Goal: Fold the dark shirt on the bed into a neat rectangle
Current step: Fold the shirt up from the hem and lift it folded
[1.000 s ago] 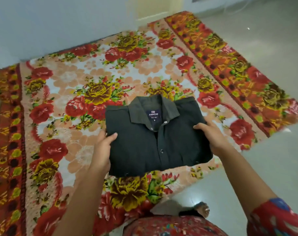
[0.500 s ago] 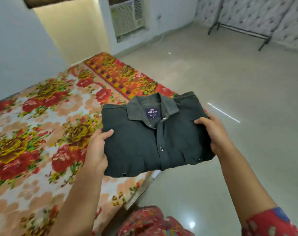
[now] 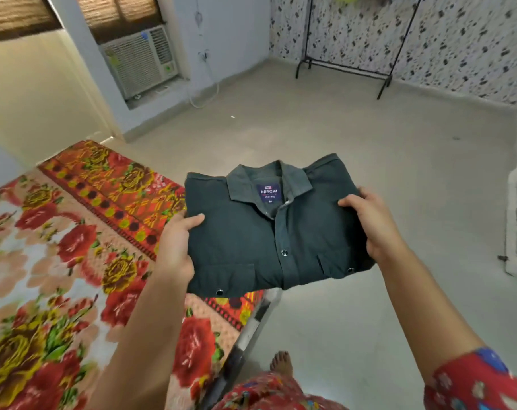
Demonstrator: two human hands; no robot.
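The bed [image 3: 74, 261] is lying at my left under its floral cover, with bare floor [image 3: 340, 128] filling the rest of the view; a black garment rack [image 3: 344, 68] is standing by the far speckled wall and a window air-conditioner unit [image 3: 140, 62] is sitting in the wall ahead. The dark shirt [image 3: 269, 232] is no longer resting on the bed: I am holding it in the air, partly over the bed's near corner and partly over the floor, collar away from me, label up. It is already reading as a compact rectangle, placket centred, snaps visible. My left hand [image 3: 176, 250] is gripping the left edge, thumb on top and fingers tucked under where I cannot see them; my right hand [image 3: 369, 226] is clamping the right edge the same way. Judgement: folding looks essentially complete, and the step in hand is carrying or presenting the bundle. To do this well I am keeping both grips level and equally tensioned, so the layers are not sliding apart. The lower right corner is looking slightly looser near the pocket flap [image 3: 334, 263], so I am planning to support underneath there. When setting it down, lowering flat, not dropping one edge first, should preserve the fold.
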